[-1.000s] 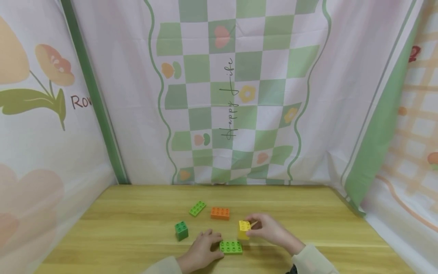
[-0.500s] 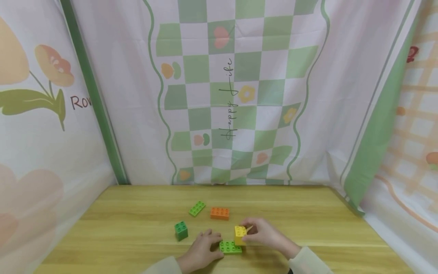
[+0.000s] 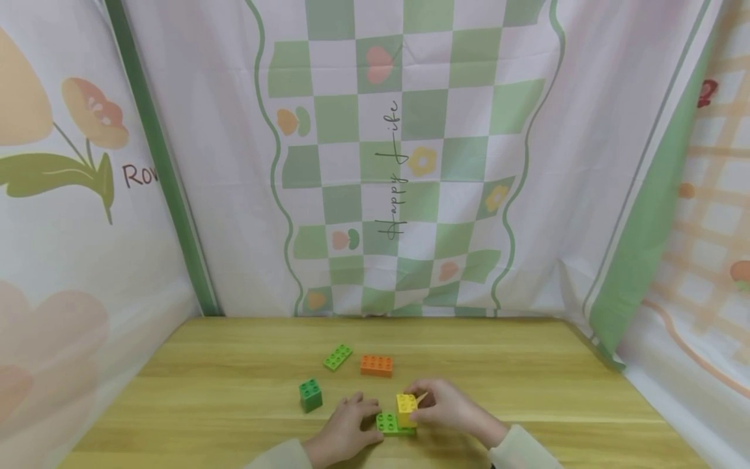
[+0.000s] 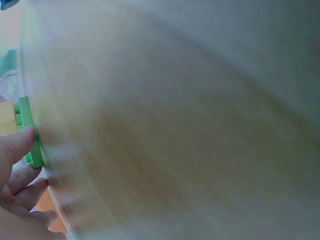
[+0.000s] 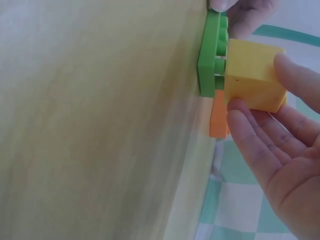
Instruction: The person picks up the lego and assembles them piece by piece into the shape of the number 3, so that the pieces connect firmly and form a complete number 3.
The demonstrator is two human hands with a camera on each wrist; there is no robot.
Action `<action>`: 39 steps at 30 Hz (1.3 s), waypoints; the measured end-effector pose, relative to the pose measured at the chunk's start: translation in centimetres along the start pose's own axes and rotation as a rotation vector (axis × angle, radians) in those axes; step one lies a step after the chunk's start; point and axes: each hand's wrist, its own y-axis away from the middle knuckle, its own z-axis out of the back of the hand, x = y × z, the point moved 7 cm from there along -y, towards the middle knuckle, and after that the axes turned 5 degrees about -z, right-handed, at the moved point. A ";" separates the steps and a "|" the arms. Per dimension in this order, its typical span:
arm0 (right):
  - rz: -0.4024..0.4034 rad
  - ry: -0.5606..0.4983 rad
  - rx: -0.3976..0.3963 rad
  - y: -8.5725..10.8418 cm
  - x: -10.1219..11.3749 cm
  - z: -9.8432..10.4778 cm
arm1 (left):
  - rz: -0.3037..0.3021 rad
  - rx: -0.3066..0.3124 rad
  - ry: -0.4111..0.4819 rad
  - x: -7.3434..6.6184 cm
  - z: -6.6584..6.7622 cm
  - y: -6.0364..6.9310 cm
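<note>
Three blocks sit loose on the table (image 3: 234,391), joined to nothing, and that part of the building looks unstarted to me. Farthest left is the dark green block (image 3: 310,395), standing with its studs up, then the small light green block (image 3: 338,357), lying at a slant farther back. Next comes my left hand (image 3: 348,428), pinching the left end of the long light green block (image 3: 387,423) between thumb and forefinger, with the other fingers spread beyond it. The orange block (image 3: 377,366) lies flat behind, well apart from my work. The long light green block is down flat on the table as a base, so I count that step as done. Over its right end is the yellow block (image 3: 407,410), upright and lined up with the studs, which show below it in the right wrist view. I judge it placed but not pressed home; whether it touches the stud tops or is just above them, I can't tell. Rightmost is my right hand (image 3: 451,410), pinching the yellow block between thumb and fingers. Pushing it down and letting go seem to be left.
</note>
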 end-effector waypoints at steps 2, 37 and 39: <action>-0.003 -0.007 0.007 0.0 0.0 -0.2 | -0.002 -0.001 -0.008 0.0 0.0 0.0; -0.015 -0.041 0.089 -0.3 0.3 -0.8 | -0.014 -0.020 -0.028 -0.2 0.0 0.2; -0.018 -0.045 0.093 -0.4 0.2 -0.7 | -0.010 -0.022 -0.031 -0.2 0.1 0.2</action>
